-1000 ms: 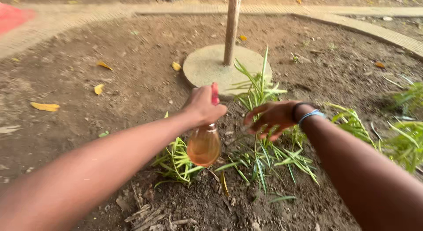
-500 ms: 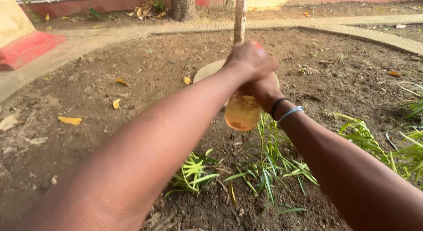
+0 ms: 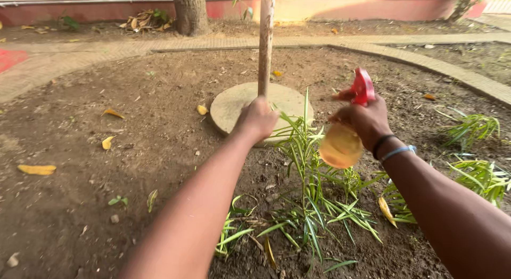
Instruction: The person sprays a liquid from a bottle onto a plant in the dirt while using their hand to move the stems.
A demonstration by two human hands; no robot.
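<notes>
Two hands, one sprayer, one clump of plants. Right hand (image 3: 364,122), centre right of the frame, is wrapped around the neck of the sprayer (image 3: 346,135), fingers closed on it just under the red trigger head (image 3: 363,87); its amber bottle hangs tilted below the fist, held in the air above the plants (image 3: 311,204). Left hand (image 3: 258,119), centre frame, is curled into a loose fist holding nothing visible, in front of the round concrete base (image 3: 234,106) and thin post (image 3: 265,42); whether it touches anything cannot be told. Two bands circle the right wrist, one dark, one blue (image 3: 396,151). Plants: narrow green blades at lower centre, more tufts at right edge (image 3: 479,175). Ground: bare dark soil (image 3: 96,194) with scattered yellow leaves (image 3: 36,169); brick edging (image 3: 468,79) curves across the upper right. Handling note, as a judgement: the nozzle seems to point up and away, so spraying well likely calls for tipping it down toward the blades, keeping the bottle upright enough to draw liquid, squeezing in short even pulls, and keeping the free hand out of the mist.
</notes>
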